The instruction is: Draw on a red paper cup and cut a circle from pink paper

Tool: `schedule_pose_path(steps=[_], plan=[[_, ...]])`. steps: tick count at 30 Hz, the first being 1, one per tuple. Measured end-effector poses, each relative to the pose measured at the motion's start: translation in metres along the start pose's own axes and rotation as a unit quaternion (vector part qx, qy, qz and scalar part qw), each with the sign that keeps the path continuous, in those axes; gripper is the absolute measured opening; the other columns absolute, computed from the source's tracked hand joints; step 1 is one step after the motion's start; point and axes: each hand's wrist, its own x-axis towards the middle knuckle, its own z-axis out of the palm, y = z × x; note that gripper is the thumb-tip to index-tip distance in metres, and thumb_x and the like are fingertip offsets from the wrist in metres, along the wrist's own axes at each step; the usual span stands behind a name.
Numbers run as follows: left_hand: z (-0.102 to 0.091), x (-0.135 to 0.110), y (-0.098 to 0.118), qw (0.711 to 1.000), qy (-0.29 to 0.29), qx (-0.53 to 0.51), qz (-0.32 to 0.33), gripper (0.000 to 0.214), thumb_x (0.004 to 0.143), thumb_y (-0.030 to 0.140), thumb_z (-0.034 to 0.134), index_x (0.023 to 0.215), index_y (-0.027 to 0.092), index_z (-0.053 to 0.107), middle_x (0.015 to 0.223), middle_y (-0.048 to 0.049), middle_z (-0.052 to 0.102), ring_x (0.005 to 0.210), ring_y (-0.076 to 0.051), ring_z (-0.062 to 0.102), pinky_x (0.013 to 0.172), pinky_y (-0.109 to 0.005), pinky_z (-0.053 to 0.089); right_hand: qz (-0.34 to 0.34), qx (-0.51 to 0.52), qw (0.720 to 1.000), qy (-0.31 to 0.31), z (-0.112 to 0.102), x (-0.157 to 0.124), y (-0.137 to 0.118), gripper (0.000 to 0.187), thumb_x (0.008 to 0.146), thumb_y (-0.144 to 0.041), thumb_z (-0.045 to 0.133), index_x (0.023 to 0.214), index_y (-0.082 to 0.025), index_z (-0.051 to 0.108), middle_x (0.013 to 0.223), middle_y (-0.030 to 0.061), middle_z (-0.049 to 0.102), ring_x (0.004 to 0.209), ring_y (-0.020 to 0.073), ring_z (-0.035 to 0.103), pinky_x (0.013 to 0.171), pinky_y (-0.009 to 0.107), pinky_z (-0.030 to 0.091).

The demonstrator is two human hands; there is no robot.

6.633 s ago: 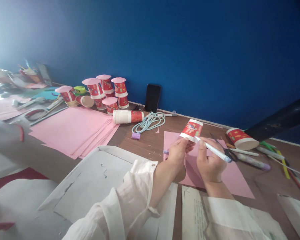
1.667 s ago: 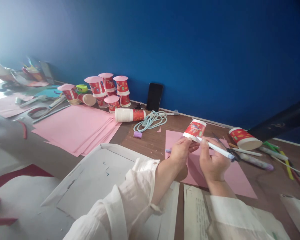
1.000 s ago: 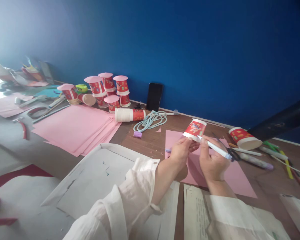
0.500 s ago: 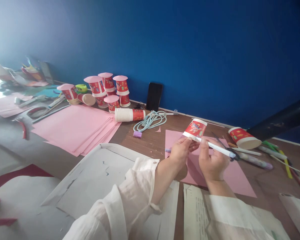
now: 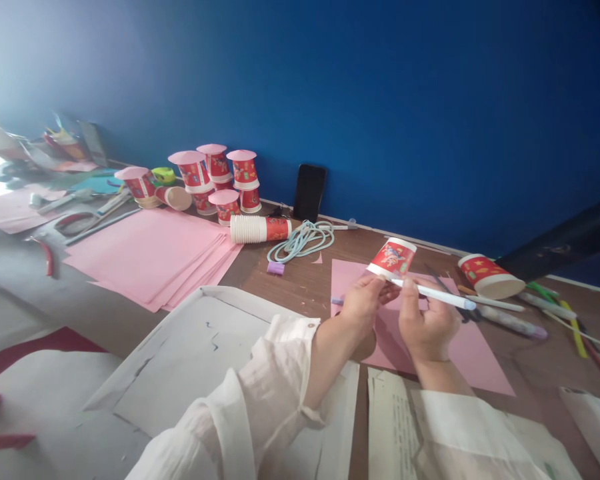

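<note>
My left hand (image 5: 363,303) is closed on the rim of a red paper cup (image 5: 393,257) with a white edge and a printed figure. The cup is tilted, held above a pink sheet of paper (image 5: 473,357). In my right hand (image 5: 427,323) is a white marker pen (image 5: 443,296), gripped between thumb and fingers. The pen's tip end points left and reaches the cup's lower rim beside my left fingers; whether it touches is hard to make out. Scissors lie partly hidden behind my right hand.
Cups with pink paper discs (image 5: 187,160) stand by the wall. Near them are stacked cups (image 5: 260,229), a light-blue cord (image 5: 305,241), a phone (image 5: 309,192) and pink sheets (image 5: 150,257). Another cup (image 5: 490,276) lies at right, beside pens. A white board (image 5: 195,360) lies at front left.
The pen in my right hand has tilted slightly, its rear end now a little further right and higher. The cup has barely shifted in my left hand.
</note>
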Motion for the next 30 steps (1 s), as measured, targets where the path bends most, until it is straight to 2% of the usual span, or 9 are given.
schedule_pose_path(steps=[6,13,21,30], plan=[[0.0034,-0.0037,0.0041,1.0,-0.02,0.006,0.003,0.017,0.07,0.026,0.07,0.079,0.012,0.067,0.076,-0.0104,0.07,0.086,-0.025,0.068,0.096,-0.042,0.045,-0.003,0.015,1.0,-0.019,0.0007,0.0029,0.0,0.017,0.089,-0.025,0.056,0.093,-0.015,0.07,0.088,0.0104,0.074,0.082,0.0222,0.069,0.078,0.034,0.052],[0.007,-0.0065,0.0073,1.0,-0.004,0.004,-0.003,0.012,0.071,0.023,0.068,0.075,0.012,0.067,0.073,-0.0105,0.069,0.094,-0.027,0.067,0.098,-0.043,0.044,0.005,0.027,0.999,-0.035,-0.0002,0.0045,-0.0007,0.019,0.089,-0.026,0.056,0.093,-0.015,0.07,0.088,0.0113,0.074,0.083,0.0227,0.069,0.08,0.036,0.052],[0.0046,-0.003,0.0043,1.0,0.002,-0.009,-0.002,0.015,0.068,0.024,0.072,0.075,0.012,0.067,0.073,-0.0089,0.068,0.085,-0.024,0.068,0.097,-0.042,0.043,0.018,0.024,0.999,-0.033,-0.0002,0.0031,-0.0019,0.019,0.089,-0.028,0.056,0.09,-0.015,0.07,0.087,0.0106,0.073,0.083,0.0223,0.068,0.078,0.034,0.052],[0.0055,-0.0039,0.0056,1.0,-0.012,0.0,-0.003,0.016,0.069,0.026,0.071,0.077,0.013,0.067,0.071,-0.0087,0.068,0.088,-0.026,0.068,0.098,-0.044,0.043,0.021,0.028,0.999,-0.035,0.0013,0.0045,-0.0006,0.019,0.089,-0.028,0.055,0.094,-0.016,0.069,0.089,0.0104,0.074,0.084,0.0228,0.068,0.081,0.038,0.053]])
